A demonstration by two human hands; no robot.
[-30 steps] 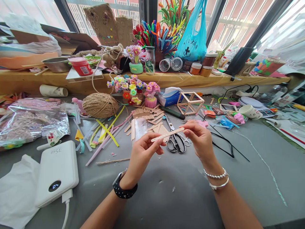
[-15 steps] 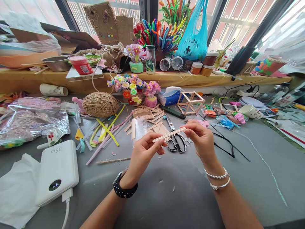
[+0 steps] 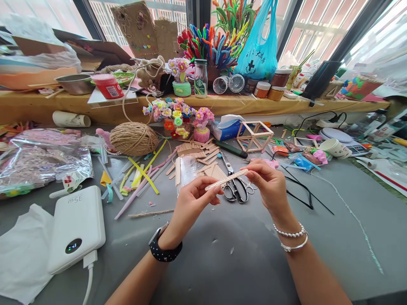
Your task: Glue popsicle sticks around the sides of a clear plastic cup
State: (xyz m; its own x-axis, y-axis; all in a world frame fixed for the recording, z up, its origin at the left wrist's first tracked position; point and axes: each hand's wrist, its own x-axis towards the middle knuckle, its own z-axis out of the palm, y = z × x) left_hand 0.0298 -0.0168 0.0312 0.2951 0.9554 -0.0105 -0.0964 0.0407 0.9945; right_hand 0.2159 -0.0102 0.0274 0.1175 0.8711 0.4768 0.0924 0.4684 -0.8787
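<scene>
The person holds a flat wooden craft stick above the grey counter, one end in each hand. The left hand is closed on the stick's lower left end, thumb and fingertips pinching it, with a black watch on that wrist. The right hand pinches the upper right end between thumb and forefinger; two silver bracelets sit on that wrist. The stick runs slightly tilted, its right end higher than its left, and it hangs clear of the counter.

Just behind the stick, on the counter, lie a pair of scissors with black handles, partly hidden by the stick and the right hand. Beyond them is a loose pile of more wooden sticks, and to its left a scatter of coloured strips and pipe cleaners. A ball of twine sits further back on the left, near small pots of fuzzy flowers. A cube frame built of sticks stands behind the right hand (beside a blue tissue pack).

At the near left, a white power bank rests partly on a sheet of white paper, its cable leading off the lower edge. A crinkled plastic bag lies behind it. Thin black wires trail across the counter to the right of the right hand.
</scene>
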